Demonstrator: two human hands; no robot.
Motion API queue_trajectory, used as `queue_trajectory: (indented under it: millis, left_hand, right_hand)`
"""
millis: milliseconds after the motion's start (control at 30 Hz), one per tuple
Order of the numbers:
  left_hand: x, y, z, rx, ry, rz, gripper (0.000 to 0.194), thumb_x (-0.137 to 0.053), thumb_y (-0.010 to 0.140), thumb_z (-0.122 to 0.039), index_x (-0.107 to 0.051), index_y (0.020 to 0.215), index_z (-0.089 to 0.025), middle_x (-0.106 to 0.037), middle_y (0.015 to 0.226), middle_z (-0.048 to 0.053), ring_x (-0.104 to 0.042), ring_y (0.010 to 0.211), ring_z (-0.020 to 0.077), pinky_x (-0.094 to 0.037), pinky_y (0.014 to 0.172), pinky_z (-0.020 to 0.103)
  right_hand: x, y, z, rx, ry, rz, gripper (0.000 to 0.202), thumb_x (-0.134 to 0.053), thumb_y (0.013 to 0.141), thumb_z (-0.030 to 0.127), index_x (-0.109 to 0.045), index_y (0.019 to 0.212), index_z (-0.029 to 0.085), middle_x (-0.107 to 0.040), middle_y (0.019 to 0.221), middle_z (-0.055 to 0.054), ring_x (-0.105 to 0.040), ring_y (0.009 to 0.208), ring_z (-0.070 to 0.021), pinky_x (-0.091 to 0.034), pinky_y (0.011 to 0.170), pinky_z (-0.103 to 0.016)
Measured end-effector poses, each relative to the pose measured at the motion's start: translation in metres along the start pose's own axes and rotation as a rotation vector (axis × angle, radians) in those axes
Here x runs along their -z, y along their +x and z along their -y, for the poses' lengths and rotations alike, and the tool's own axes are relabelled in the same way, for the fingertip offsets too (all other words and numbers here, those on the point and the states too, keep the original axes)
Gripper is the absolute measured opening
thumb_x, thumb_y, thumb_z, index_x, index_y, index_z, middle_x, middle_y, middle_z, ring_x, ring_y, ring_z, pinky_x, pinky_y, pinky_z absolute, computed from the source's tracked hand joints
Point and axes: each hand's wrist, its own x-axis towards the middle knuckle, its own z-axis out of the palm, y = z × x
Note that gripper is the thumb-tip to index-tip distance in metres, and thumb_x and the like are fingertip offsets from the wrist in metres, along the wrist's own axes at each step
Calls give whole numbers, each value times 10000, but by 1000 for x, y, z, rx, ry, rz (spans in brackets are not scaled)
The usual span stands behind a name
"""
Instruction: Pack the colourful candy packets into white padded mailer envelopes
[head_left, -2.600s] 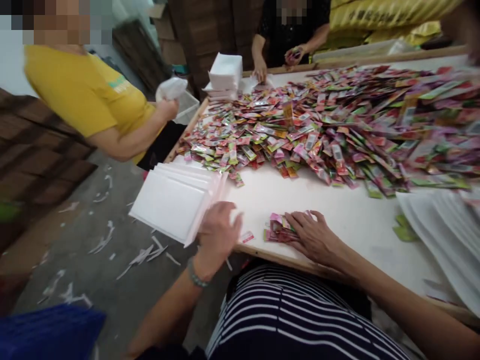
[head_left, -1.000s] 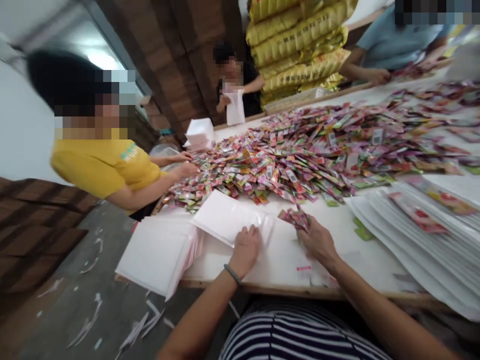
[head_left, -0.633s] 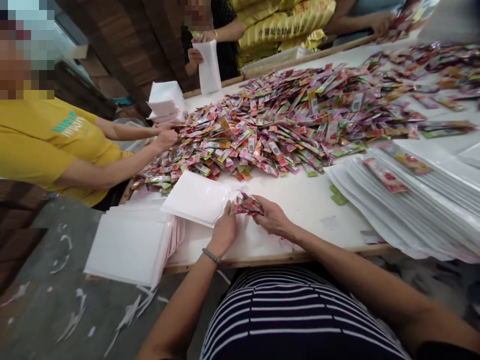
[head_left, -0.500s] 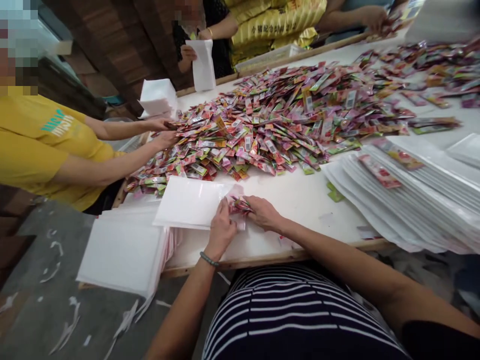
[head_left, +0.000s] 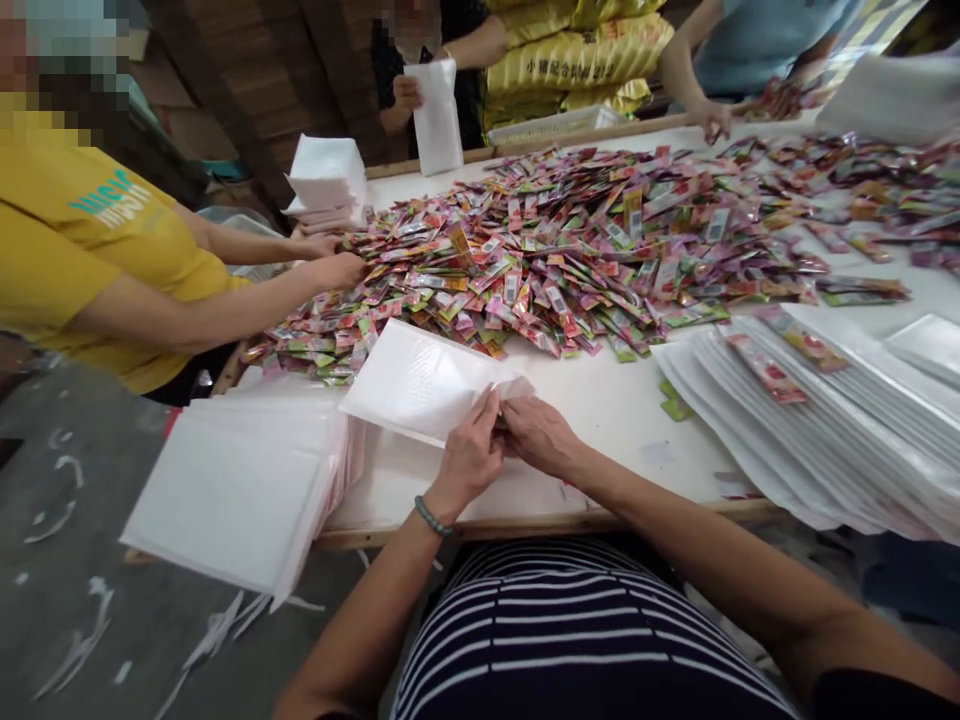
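A flat white plastic bag (head_left: 420, 385) lies over the table, tilted, with its clear open end toward me. My left hand (head_left: 474, 455) grips that end, thumb and fingers pinching its edge. Right beside it, my right hand (head_left: 541, 435) is closed at the bag's mouth around a bunch of small sachets, of which only a sliver shows between the hands. Just beyond the bag spreads a big heap of colourful sachets (head_left: 525, 265), pink, green and orange.
White bags are stacked at the left (head_left: 225, 490) and fanned out at the right (head_left: 817, 420), two sachets on top. A co-worker in a yellow shirt (head_left: 127, 250) reaches into the heap. Across the table, another person holds a white bag (head_left: 439, 118). Paper strips litter the floor.
My right hand has pushed the sachets farther into the bag's mouth, so they are mostly hidden. The bag has turned, its far end swinging up toward the heap.
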Motion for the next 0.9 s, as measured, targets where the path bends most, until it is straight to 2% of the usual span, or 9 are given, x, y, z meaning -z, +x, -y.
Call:
queue_trajectory:
  millis: [133, 300, 467, 567, 633, 700, 767, 833, 900]
  left_hand:
    - [-4, 9, -8, 6, -69, 50, 805, -442, 671, -12, -342, 1464, -110, -430, 1489, 138, -413, 1373, 240, -364, 1151, 423]
    - [-6, 13, -14, 45, -73, 94, 783, -452, 656, -32, -382, 1436, -61, -451, 1468, 161, -436, 1357, 249, -371, 1146, 415]
    - [-4, 6, -9, 45, -22, 79, 777, -428, 667, -14, -385, 1439, -86, -426, 1492, 131, -417, 1371, 216, -366, 1149, 373]
    - [-2, 2, -2, 61, 2, 30, 798, -419, 664, 0, -363, 1453, -104, -424, 1497, 115, -410, 1376, 210, -367, 1149, 374]
    - [-3, 1, 2, 57, -2, 34, 802, -421, 663, -2, -362, 1455, -115, -430, 1494, 108, -420, 1370, 212, -371, 1147, 383]
    - [-4, 3, 5, 38, -16, 58, 800, -426, 665, -9, -363, 1455, -112, -423, 1498, 111, -421, 1369, 219, -371, 1145, 389]
    - [-6, 7, 5, 17, -37, 80, 802, -432, 662, -13, -367, 1455, -112, -416, 1502, 115, -419, 1370, 228, -375, 1141, 400]
    - [-6, 11, 4, 15, -75, 78, 813, -439, 648, -10, -385, 1450, -133, -444, 1485, 105, -426, 1365, 235, -380, 1136, 416]
    - [-2, 16, 2, 53, -153, 38, 809, -449, 638, -13, -423, 1434, -157, -497, 1447, 93, -472, 1323, 238, -411, 1105, 411]
  right_hand:
    - [-7, 0, -6, -43, -87, 40, 285, -447, 931, 176, -615, 1131, 63, -644, 994, -159, -566, 964, -263, -412, 845, -370]
    - [-5, 1, -9, 112, -41, 176, 246, -520, 888, 223, -656, 1044, 89, -629, 1059, -170, -565, 961, -270, -400, 834, -391]
    - [-4, -8, -4, -30, -61, 43, 334, -479, 917, 284, -599, 1137, 64, -607, 1069, -200, -535, 996, -307, -402, 860, -441]
    - [-10, -19, -2, 35, 35, -109, 513, -501, 918, 330, -458, 1341, 43, -520, 1306, -236, -454, 1202, -315, -380, 964, -449]
    - [-15, -22, -3, 119, 65, -161, 496, -476, 932, 286, -434, 1380, 79, -451, 1416, -215, -381, 1309, -304, -338, 1025, -477]
    - [-18, -18, -4, 206, 70, -132, 399, -478, 917, 205, -530, 1304, 123, -491, 1400, -182, -374, 1331, -292, -292, 1066, -509]
    - [-20, -6, -7, 245, 96, -50, 280, -520, 870, 149, -656, 1114, 132, -613, 1247, -171, -464, 1254, -281, -298, 1069, -504]
    - [-17, 8, -11, 205, 182, 2, 171, -564, 828, 138, -712, 914, 130, -694, 1041, -154, -573, 1095, -259, -379, 1009, -459]
    - [-9, 16, -16, 118, 354, -66, 168, -554, 833, 149, -722, 816, 153, -717, 918, -111, -620, 977, -224, -443, 933, -407]
